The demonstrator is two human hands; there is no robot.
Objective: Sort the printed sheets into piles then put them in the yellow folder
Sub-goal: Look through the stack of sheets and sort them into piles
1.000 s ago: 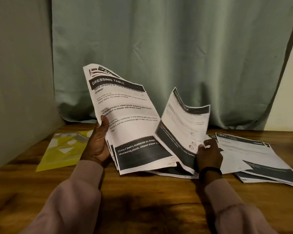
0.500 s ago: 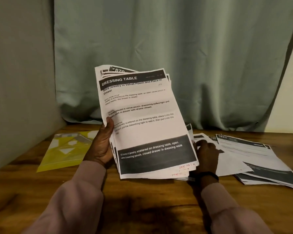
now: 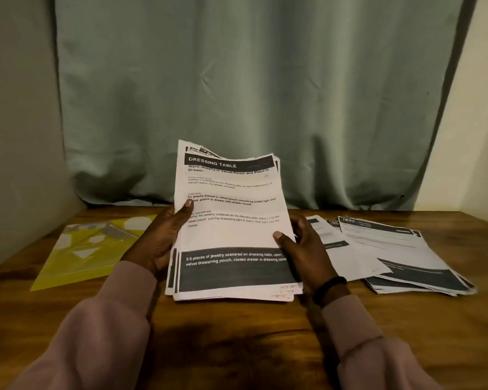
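Head view: stack of printed sheets (image 3: 231, 220) at frame centre, tilted up, lower edge on the wooden table (image 3: 237, 333); top page headed "DRESSING TABLE". Left hand (image 3: 159, 240) grips the stack's left edge, thumb on the page face. Right hand (image 3: 304, 249) grips the right edge, thumb curled over the front. Yellow folder (image 3: 88, 251) lies flat at centre left, apart from the stack. Second pile of sheets (image 3: 392, 254) fanned out at centre right, behind the right hand. Green curtain (image 3: 251, 94) fills the upper frame

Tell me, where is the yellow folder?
The yellow folder lies flat on the wooden table at the left, beside the left hand holding the stack of sheets.
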